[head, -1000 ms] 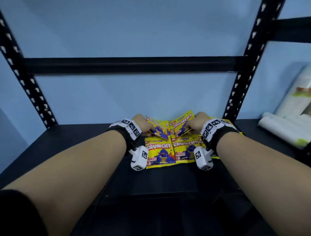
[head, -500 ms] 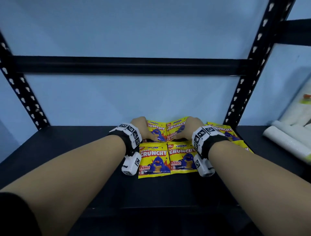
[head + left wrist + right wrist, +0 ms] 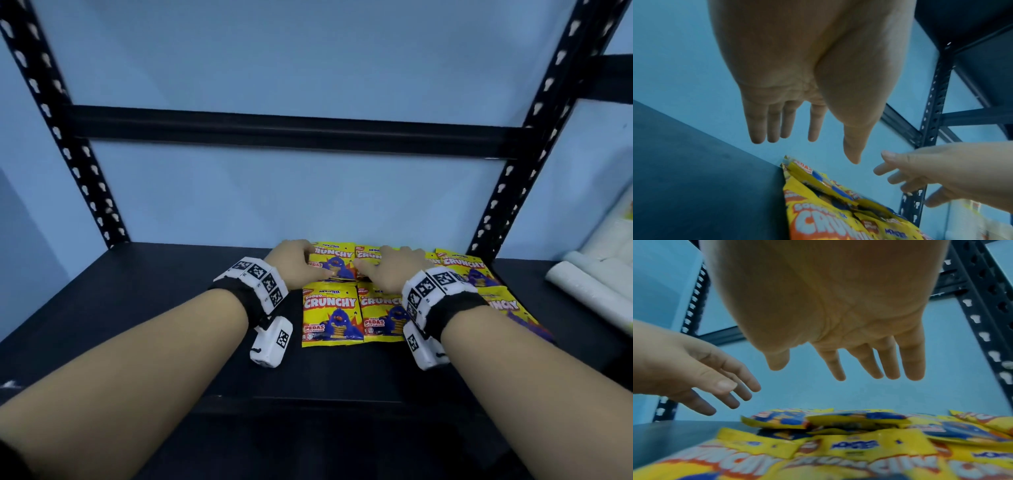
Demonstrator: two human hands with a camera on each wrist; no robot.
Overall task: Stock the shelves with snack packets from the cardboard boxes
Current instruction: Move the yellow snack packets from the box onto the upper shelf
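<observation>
Several yellow "Crunchy" snack packets lie flat in two rows on the black shelf board (image 3: 154, 308). The back row (image 3: 334, 262) lies near the wall, the front row (image 3: 332, 313) nearer me, and more packets (image 3: 469, 269) lie to the right. My left hand (image 3: 294, 262) and right hand (image 3: 394, 270) are over the back-row packets. In the wrist views the left hand (image 3: 815, 128) and right hand (image 3: 836, 363) have straight, spread fingers above the packets (image 3: 838, 420) and hold nothing. No cardboard box is in view.
Black perforated uprights (image 3: 513, 178) (image 3: 68, 147) and a crossbeam (image 3: 274, 130) frame the bay against a blue wall. White plastic-wrapped rolls (image 3: 589, 284) lie on the neighbouring shelf to the right. The left part of the shelf board is bare.
A second ago both hands held tilted packets at the back row. Those packets now lie flat, and both hands have let go and straightened their fingers above them.
</observation>
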